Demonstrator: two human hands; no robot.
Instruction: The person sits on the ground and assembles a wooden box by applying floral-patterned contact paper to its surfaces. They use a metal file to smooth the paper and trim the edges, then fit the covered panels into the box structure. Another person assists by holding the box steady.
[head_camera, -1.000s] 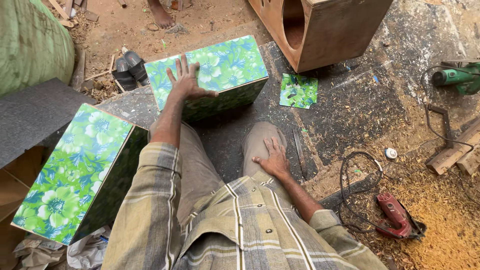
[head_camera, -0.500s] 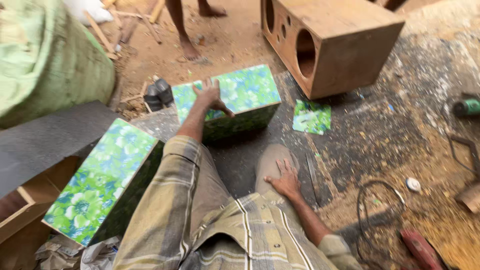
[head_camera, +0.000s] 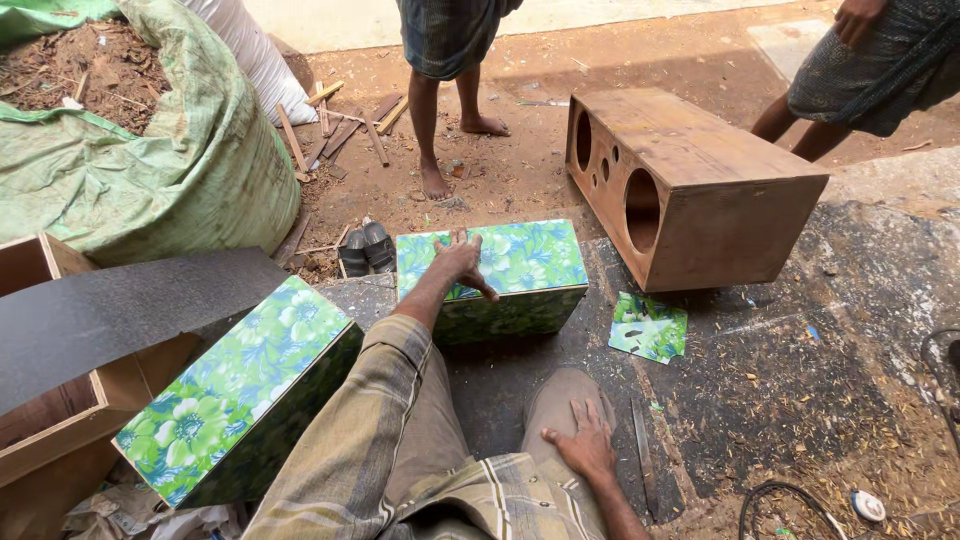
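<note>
**Left hand flat on flower-covered box, right hand idle on knee**

Setting, largest first. A big green sack of wood scraps fills the far left. A bare wooden speaker box with round holes in its face stands far right on the ground; two other people's bare legs show behind it and at far centre. A dark flat board lies on the left over an open wooden crate.

Things in hand. Two boxes covered in green flowered sheet. The near box sits tilted at near left, just beside the person's left thigh. The far box lies at centre, level on the dark floor, its long side toward the person. Covering looks glossy, smooth across the top, wrapped over the front edge; no loose corner visible from here.

Hands. Left hand is stretched forward, fingers spread wide, palm pressed on the top left part of the far box; holding nothing. Right hand rests open on the right knee, fingers splayed, empty.

Judgement: the step looks like pressing or checking the covering on the far box. A further move would call for even pressure toward the edges, and a second hand to steady the box.

Small items: a scrap of the flowered sheet lies right of the far box, apart from it; dark sandals to its left.
</note>
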